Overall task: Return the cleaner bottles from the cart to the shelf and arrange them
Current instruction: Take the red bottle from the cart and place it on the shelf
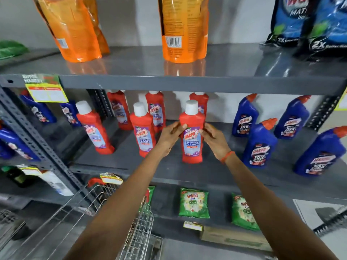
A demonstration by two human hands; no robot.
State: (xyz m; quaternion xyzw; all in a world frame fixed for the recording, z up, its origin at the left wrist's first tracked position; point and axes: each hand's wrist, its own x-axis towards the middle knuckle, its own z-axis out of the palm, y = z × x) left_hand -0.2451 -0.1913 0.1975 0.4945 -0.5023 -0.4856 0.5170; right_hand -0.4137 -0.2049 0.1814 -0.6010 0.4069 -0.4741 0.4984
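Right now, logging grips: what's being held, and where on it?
Both hands, left and right, hold a red bottle by its sides, standing on the shelf.

On the middle shelf (216, 171), a broad bare strip runs along the front edge, and an open lane lies between the red bottle held by both hands (192, 132) and the nearest blue bottle (260, 145) to its right. To the left, the next red bottle (143, 128) stands close beside the left hand (171, 136), leaving only a narrow gap, and more red bottles (156, 109) crowd the back. The upper shelf's front lip (187, 84) hangs low over the caps, and the wire cart (139, 231) sits below the arms.
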